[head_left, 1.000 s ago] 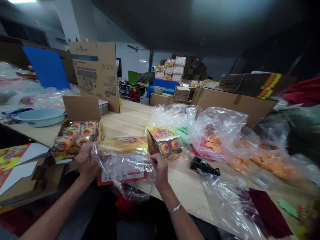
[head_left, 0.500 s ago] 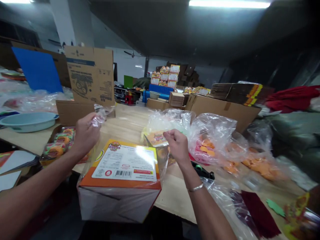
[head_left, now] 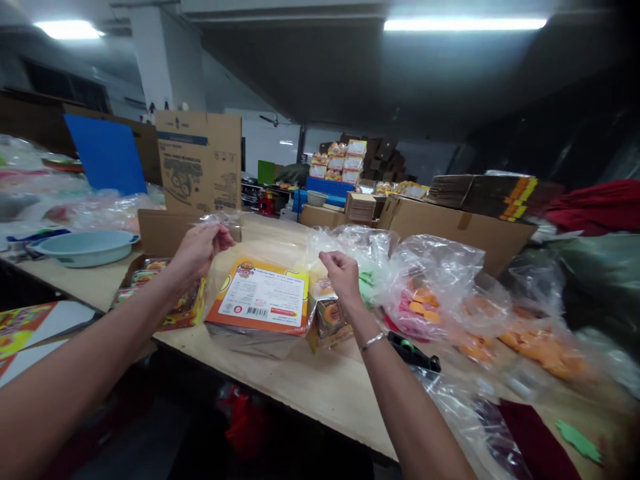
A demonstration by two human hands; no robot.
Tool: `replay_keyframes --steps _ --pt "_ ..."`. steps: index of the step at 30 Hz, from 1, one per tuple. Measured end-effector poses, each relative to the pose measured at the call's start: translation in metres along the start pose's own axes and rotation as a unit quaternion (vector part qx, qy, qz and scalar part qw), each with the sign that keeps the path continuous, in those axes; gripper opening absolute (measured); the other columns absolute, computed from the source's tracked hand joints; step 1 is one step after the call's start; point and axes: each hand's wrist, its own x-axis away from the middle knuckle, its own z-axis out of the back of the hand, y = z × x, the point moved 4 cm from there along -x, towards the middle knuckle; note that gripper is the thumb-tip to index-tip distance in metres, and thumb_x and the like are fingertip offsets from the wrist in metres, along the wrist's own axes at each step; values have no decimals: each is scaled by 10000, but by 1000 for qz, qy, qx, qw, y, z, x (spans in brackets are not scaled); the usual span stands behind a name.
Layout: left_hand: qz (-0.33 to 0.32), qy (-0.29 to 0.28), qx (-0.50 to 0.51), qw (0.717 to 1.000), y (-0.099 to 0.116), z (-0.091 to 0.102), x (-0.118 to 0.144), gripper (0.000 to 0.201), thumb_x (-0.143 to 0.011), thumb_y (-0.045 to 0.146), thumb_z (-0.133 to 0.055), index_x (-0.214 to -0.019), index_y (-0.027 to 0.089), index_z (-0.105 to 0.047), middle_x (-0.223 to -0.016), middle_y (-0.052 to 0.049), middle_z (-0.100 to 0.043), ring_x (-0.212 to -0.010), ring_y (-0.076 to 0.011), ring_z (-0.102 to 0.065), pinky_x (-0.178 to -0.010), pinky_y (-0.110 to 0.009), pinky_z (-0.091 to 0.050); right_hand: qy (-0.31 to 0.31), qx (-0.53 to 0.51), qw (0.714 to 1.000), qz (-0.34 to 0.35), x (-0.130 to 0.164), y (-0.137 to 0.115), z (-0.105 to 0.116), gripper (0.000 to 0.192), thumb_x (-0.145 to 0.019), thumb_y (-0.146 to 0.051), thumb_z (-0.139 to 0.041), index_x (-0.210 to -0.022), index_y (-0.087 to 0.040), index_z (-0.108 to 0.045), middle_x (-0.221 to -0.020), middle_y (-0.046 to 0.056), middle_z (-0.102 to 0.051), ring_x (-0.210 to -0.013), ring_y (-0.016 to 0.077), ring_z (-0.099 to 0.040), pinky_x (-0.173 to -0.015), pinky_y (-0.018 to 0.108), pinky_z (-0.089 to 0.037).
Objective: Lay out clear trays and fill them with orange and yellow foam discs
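Clear bag (head_left: 260, 267) w/ orange box (head_left: 260, 300) inside, pinched at its mouth by left hand (head_left: 197, 248) & right hand (head_left: 343, 270); thin film could tear or slip, dropping box onto table edge (head_left: 300, 393) below it.

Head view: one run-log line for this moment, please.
left hand: pinching bag mouth | right hand: pinching bag mouth | box: inside bag, on table

The bagged box (head_left: 260, 298), held off the table's edge half a second ago, is now set flat on the table (head_left: 320, 387), the bag (head_left: 220, 223) pinched by both hands.
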Motion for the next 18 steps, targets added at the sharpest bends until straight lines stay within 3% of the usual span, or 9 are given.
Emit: replay_keyframes --steps 3,6,8,9,11,12,14,16,18 --pt "13 -17 17 1000 8 -3 -15 231 -934 136 -425 -734 145 -541 -553 9 -569 -537 -95 -525 -645 -224 -444 27 -2 999 40 -19 -10 -1 358 -743 -513 -639 -662 -166 -606 -572 -61 -410 -550 97 -349 -537 238 -299" --pt "-13 -17 43 999 16 1 -20 357 -991 396 -351 -820 168 -566 -690 -23 -642 -641 -131 -577 -715 -274 -477 46 -2 996 74 -34 -17 -2 354 -749 -498 -631 -617 -181 -545 -578 -60 -402 -570 100 -347 -565 244 -303" --pt "-53 -29 44 997 11 5 -14 576 -951 631 -211 -1037 208 -592 -1042 -80 -703 -964 -207 -643 -851 -348 -492 44 8 996 78 -41 -16 -4 372 -756 -503 -628 -596 -190 -509 -567 -66 -369 -566 99 -322 -559 246 -283" --pt "-75 -39 34 996 5 6 -9 635 -896 720 -248 -1162 238 -566 -1238 -91 -654 -1159 -247 -591 -930 -385 -473 42 13 996 79 -42 -15 -5 384 -761 -508 -628 -587 -193 -493 -562 -69 -349 -564 98 -308 -555 247 -272" --pt "-104 -55 -5 993 -13 5 -1 762 -718 730 -599 -1315 271 -483 -1439 -113 -526 -1366 -304 -434 -1027 -431 -419 35 15 996 83 -43 -14 -7 401 -769 -515 -629 -580 -196 -477 -561 -71 -332 -565 98 -295 -553 248 -262" --pt "-102 -51 -22 993 -24 4 1 864 -599 621 -770 -1324 252 -478 -1398 -147 -559 -1350 -332 -453 -1014 -442 -428 31 15 996 87 -43 -14 -7 406 -772 -517 -630 -578 -196 -474 -562 -71 -329 -567 98 -293 -553 249 -261" --pt "-88 -15 -48 995 -40 2 -3 776 -530 470 -836 -1201 189 -567 -1107 -158 -709 -1127 -329 -627 -894 -409 -484 27 20 995 93 -41 -16 -4 412 -771 -518 -633 -573 -196 -469 -562 -71 -324 -564 98 -289 -551 249 -259" --pt "-86 22 -58 994 -41 0 -10 485 -639 491 -732 -984 163 -640 -780 -92 -727 -807 -253 -694 -715 -329 -487 21 32 995 88 -41 -17 2 409 -771 -527 -629 -582 -191 -494 -560 -68 -336 -556 98 -297 -541 247 -258" --pt "-98 32 -55 993 -31 -2 -16 355 -742 509 -617 -843 170 -648 -631 -57 -690 -627 -196 -658 -582 -273 -425 21 44 995 84 -44 -16 10 403 -779 -538 -617 -610 -180 -541 -564 -60 -372 -557 103 -328 -540 244 -272"
